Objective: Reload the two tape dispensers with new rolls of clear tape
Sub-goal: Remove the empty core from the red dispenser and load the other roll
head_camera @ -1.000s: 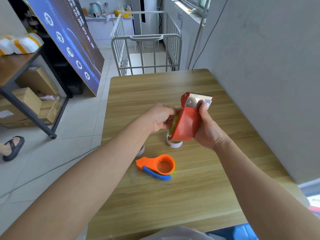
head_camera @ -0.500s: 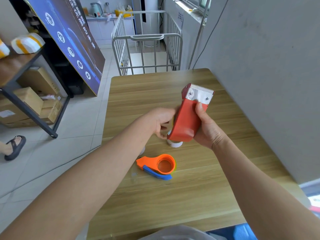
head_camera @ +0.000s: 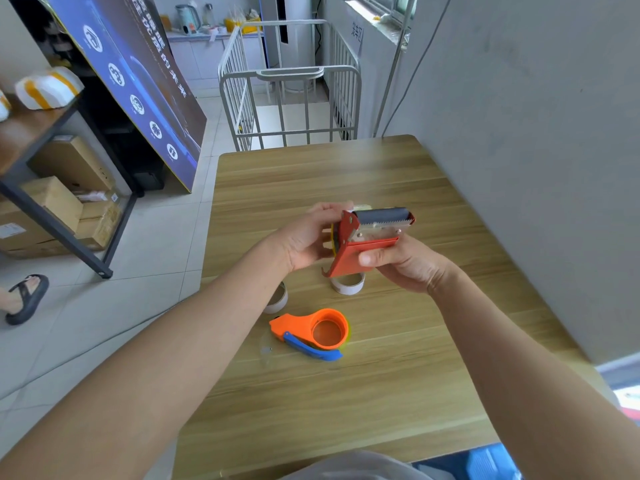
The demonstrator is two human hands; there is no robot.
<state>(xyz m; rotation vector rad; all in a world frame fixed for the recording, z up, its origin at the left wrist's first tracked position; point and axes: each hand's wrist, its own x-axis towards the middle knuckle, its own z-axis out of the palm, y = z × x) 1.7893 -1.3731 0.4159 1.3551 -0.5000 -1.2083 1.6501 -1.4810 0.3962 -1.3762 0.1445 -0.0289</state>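
both hands were up over the wooden bench (head_camera: 398, 393), and together they held the red tape dispenser (head_camera: 360, 245) in the air. the right hand (head_camera: 403, 263) was closed around its lower red body, with the thumb pressed flat on the front. the left hand (head_camera: 308, 239) was closed on its left side, with the fingers curled behind it. a thin yellowish edge of a tape roll (head_camera: 333, 237) peeked out at that side, right by the left hand's fingers. the toothed metal blade (head_camera: 384, 225) and a dark roller (head_camera: 382, 213) sat at the top of the dispenser, and the blade's teeth pointed up and away from the person.

right under the red dispenser, an empty white cardboard core (head_camera: 347, 285) stood on the bench. another core (head_camera: 277, 299) stood to the left of it, partly hidden behind the left arm. nearer to the person lay the orange tape dispenser (head_camera: 318, 329) with its blue handle (head_camera: 311, 349). it lay flat with the round orange hub open to the top. a bit of clear tape (head_camera: 268, 351) lay on the bench just beside its left end.

the bench stood against a gray wall (head_camera: 519, 133) on the right. past the far end of the bench was a white metal cart (head_camera: 291, 98). a dark blue sign board (head_camera: 138, 81) leaned at the left, near a shelf with cardboard boxes (head_camera: 52, 209).
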